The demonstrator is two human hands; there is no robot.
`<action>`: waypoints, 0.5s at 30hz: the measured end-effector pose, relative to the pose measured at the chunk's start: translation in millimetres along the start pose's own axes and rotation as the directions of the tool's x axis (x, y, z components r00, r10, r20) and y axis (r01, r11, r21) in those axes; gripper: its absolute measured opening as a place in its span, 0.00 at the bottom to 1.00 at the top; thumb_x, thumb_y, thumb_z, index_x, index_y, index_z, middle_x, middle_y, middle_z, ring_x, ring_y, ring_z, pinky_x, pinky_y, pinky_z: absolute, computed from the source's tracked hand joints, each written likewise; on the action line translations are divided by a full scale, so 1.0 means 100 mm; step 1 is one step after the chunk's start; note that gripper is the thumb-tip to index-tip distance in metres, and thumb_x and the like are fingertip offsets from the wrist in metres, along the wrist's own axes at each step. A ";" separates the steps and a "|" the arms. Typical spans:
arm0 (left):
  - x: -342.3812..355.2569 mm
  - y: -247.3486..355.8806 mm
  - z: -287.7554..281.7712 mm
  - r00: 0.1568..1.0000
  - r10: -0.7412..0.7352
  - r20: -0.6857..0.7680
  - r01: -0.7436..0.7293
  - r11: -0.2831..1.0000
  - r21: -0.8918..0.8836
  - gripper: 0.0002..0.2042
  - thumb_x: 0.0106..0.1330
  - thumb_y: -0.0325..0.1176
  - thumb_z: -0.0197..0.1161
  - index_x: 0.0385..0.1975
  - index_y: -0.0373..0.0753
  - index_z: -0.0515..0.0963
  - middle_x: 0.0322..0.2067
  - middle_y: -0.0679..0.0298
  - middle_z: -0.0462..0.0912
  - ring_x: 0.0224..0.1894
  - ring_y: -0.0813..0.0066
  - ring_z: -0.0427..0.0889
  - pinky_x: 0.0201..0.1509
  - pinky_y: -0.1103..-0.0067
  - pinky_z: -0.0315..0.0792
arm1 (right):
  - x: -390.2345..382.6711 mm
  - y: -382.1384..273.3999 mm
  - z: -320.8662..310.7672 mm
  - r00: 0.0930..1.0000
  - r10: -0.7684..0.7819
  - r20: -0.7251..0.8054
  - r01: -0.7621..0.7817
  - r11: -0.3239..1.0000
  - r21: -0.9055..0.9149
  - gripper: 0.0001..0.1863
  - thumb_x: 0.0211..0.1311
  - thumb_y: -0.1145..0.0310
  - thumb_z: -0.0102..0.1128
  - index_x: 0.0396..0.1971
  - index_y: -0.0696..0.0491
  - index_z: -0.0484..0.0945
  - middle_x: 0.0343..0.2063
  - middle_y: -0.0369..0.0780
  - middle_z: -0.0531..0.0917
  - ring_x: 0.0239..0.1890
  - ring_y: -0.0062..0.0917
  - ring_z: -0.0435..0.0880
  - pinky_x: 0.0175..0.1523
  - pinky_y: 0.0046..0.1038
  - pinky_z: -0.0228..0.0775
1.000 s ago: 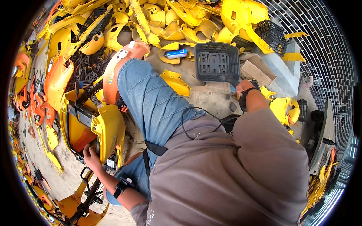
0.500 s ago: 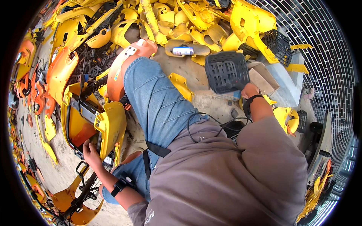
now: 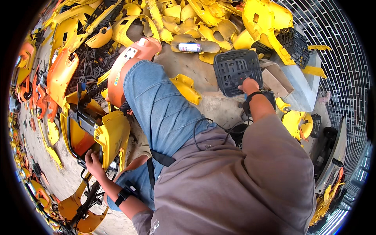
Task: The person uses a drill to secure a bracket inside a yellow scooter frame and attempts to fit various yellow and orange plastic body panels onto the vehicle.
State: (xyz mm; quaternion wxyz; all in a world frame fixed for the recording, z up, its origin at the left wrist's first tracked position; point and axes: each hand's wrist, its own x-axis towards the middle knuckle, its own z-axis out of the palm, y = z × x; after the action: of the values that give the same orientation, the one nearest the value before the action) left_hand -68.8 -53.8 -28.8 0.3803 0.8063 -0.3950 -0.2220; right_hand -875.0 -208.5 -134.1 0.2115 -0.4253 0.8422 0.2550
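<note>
"Checking status: how far along did it look?"

"Partway, by my read. Yellow shell (image 3: pixel 113 135) sat at the person's left, fitted around a grey bar (image 3: pixel 82 120) with a cable over it. Orange piece (image 3: pixel 87 144) showed inside."

"Left grip (image 3: pixel 94 163)?"

"At the shell's near edge, fingers bent against it. Couldn't tell if it was clamped on the rim or just resting."

"Right grip (image 3: pixel 250 85)?"

"Well apart from the shell, over the near side of the black basket (image 3: pixel 218 74). Fingers curled. Dark shapes in and beside the basket blended together, so couldn't tell if it held anything."

"What counted as done?"

"Loose stuff: heap of yellow panels (image 3: pixel 213 15) at the far side, one yellow piece (image 3: pixel 185 89) alone on the floor (image 3: pixel 211 109), orange panel (image 3: pixel 62 78) leaning just beyond the shell. All free-standing parts."

"And left?"

"The shell itself. Bar and cable were in it, so I judged that unit unfinished. Fasteners were too small to make out, so no count there."
</note>
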 end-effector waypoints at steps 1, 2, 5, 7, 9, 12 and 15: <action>0.02 -0.01 0.00 1.000 -0.002 0.007 0.002 1.000 -0.002 0.15 0.78 0.30 0.54 0.57 0.29 0.75 0.46 0.56 0.84 0.47 0.71 0.84 0.53 0.78 0.79 | 0.07 0.00 0.04 1.000 0.006 -0.013 -0.006 1.000 0.006 0.34 0.62 0.48 0.70 0.61 0.56 0.76 0.61 0.47 0.80 0.61 0.41 0.81 0.62 0.40 0.77; 0.04 -0.02 0.00 1.000 -0.005 0.014 0.005 1.000 -0.003 0.14 0.77 0.30 0.54 0.57 0.29 0.76 0.46 0.56 0.84 0.46 0.71 0.84 0.53 0.78 0.79 | 0.19 0.00 0.09 1.000 0.012 -0.025 -0.011 1.000 0.012 0.33 0.63 0.49 0.68 0.60 0.56 0.77 0.61 0.47 0.80 0.61 0.41 0.82 0.62 0.40 0.77; 0.03 -0.01 0.01 1.000 -0.019 0.007 0.019 1.000 0.013 0.14 0.77 0.30 0.55 0.57 0.29 0.76 0.45 0.57 0.85 0.45 0.72 0.85 0.51 0.78 0.78 | 0.25 -0.11 0.09 0.995 0.072 -0.065 -0.072 0.997 -0.001 0.29 0.69 0.53 0.61 0.63 0.54 0.74 0.63 0.46 0.79 0.62 0.40 0.81 0.60 0.38 0.79; 0.03 -0.02 -0.02 1.000 -0.017 0.015 0.016 0.999 0.050 0.14 0.77 0.30 0.55 0.56 0.30 0.77 0.44 0.59 0.85 0.45 0.73 0.85 0.50 0.78 0.77 | 0.31 -0.12 0.16 0.989 0.116 -0.090 -0.114 0.993 0.028 0.26 0.71 0.56 0.57 0.65 0.52 0.73 0.63 0.46 0.78 0.64 0.41 0.79 0.58 0.38 0.80; 0.02 0.00 -0.02 1.000 -0.008 0.011 0.007 0.998 0.069 0.14 0.77 0.30 0.55 0.56 0.30 0.77 0.43 0.60 0.86 0.44 0.73 0.84 0.49 0.78 0.77 | 0.27 -0.09 0.16 0.993 0.086 -0.078 -0.086 0.996 0.004 0.26 0.71 0.57 0.57 0.64 0.52 0.73 0.64 0.46 0.77 0.64 0.41 0.79 0.58 0.41 0.79; -0.01 0.05 0.01 1.000 0.000 -0.006 0.001 0.999 0.052 0.14 0.77 0.30 0.55 0.56 0.30 0.77 0.42 0.61 0.86 0.43 0.75 0.84 0.48 0.79 0.76 | 0.23 -0.05 0.24 0.980 0.001 -0.201 -0.005 1.000 -0.018 0.24 0.65 0.55 0.60 0.56 0.52 0.80 0.59 0.46 0.81 0.61 0.39 0.81 0.63 0.39 0.76; -0.01 0.09 0.03 1.000 -0.023 -0.015 0.024 1.000 0.011 0.14 0.77 0.31 0.55 0.56 0.30 0.77 0.42 0.61 0.85 0.42 0.75 0.83 0.47 0.79 0.75 | 0.14 -0.04 0.15 0.924 -0.201 -0.326 0.140 0.970 -0.200 0.22 0.64 0.55 0.59 0.53 0.52 0.81 0.58 0.46 0.82 0.59 0.39 0.82 0.63 0.40 0.75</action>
State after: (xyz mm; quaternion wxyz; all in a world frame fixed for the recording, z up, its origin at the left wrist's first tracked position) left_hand -76.1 -58.0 -23.4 0.3761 0.8147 -0.3838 -0.2181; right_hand -877.0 -209.5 -154.7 0.0447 -0.5518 0.8004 0.2297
